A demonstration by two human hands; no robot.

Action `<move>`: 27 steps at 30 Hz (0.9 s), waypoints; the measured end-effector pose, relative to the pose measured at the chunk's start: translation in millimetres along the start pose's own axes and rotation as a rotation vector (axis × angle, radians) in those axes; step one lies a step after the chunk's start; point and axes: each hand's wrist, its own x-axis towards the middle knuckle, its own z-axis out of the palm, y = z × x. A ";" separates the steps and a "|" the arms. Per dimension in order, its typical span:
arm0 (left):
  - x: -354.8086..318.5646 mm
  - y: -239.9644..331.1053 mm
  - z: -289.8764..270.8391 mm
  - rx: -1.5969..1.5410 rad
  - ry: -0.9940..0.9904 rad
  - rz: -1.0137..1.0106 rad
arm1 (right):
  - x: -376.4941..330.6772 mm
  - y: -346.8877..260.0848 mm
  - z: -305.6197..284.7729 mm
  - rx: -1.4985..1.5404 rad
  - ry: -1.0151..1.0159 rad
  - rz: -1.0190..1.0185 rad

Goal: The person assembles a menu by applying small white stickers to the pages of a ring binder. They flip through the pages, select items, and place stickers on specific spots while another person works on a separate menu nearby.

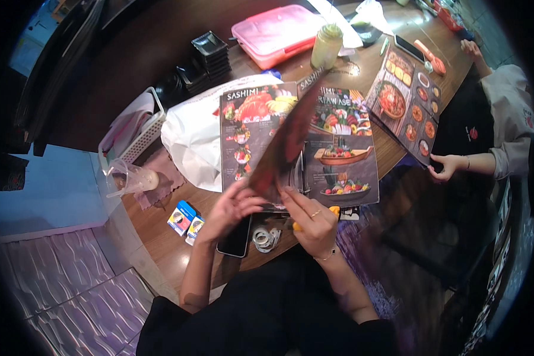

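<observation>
An open menu with photos of raw fish and boat platters lies on the table before me. One dark page stands raised from its middle, seen nearly edge-on. My right hand pinches the lower edge of this page between thumb and fingers. A yellow looped piece, perhaps a scissors handle, shows around that hand; whether I grip it I cannot tell. My left hand, slightly blurred, has its fingers stretched out beside the page's lower left corner. Below it lie a phone and white tape rolls.
At right, another person's hand holds a second menu. A pink-lidded box, a squeeze bottle and stacked black dishes stand at the back. Left are a white bag, basket, plastic cup and small boxes.
</observation>
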 end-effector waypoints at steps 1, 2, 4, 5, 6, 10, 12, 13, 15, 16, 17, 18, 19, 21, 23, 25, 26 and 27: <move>1.1 -10.6 1.8 0.118 -0.126 -0.006 | -5.6 -1.3 3.4 -0.007 -0.007 0.000; 2.9 -21.1 4.1 0.232 -0.251 0.009 | -11.7 -0.5 4.8 0.007 -0.027 0.031; 0.0 -26.2 2.0 0.538 -0.123 -0.238 | -24.1 1.3 6.9 0.034 -0.065 0.094; -0.5 -46.1 2.2 0.466 0.010 -0.209 | -27.1 0.1 6.4 0.069 -0.075 0.165; 0.1 -53.1 11.2 0.386 0.017 -0.146 | -30.6 0.1 8.4 0.114 -0.061 0.218; 10.5 -76.1 37.8 -0.090 0.221 -0.179 | -42.0 2.5 13.8 0.297 -0.021 0.431; 13.6 -84.0 36.6 0.047 0.244 -0.159 | -46.5 6.3 14.9 0.362 0.010 0.462; 15.0 -88.6 33.2 0.139 0.271 -0.171 | -46.5 5.4 12.0 0.390 -0.002 0.517; 18.8 -89.4 32.4 0.070 0.308 -0.190 | -42.6 -0.1 -0.2 0.449 -0.027 0.623; 20.3 -87.1 34.6 0.017 0.329 -0.215 | -42.2 -1.1 -4.5 0.429 -0.027 0.674; 21.0 -84.7 36.9 -0.036 0.352 -0.239 | -42.3 -1.6 -8.6 0.409 -0.030 0.723; 21.9 -81.8 39.6 -0.088 0.370 -0.263 | -43.5 -0.7 -11.3 0.386 -0.028 0.772; 21.7 -78.9 42.1 -0.102 0.384 -0.261 | -48.2 2.9 -9.9 0.421 -0.009 0.798; 20.7 -76.4 41.7 -0.101 0.373 -0.261 | -44.1 8.5 -16.3 0.366 -0.048 0.789; 19.9 -78.0 38.6 -0.098 0.373 -0.275 | -40.8 12.5 -22.8 0.305 -0.109 0.777; 20.0 -81.1 35.2 -0.092 0.379 -0.297 | -35.9 13.6 -25.3 0.225 -0.156 0.721; 19.9 -80.7 36.9 -0.046 0.363 -0.274 | -33.5 14.0 -26.4 0.186 -0.180 0.693; 20.9 -78.4 41.7 0.001 0.347 -0.250 | -31.0 15.0 -26.6 0.168 -0.213 0.666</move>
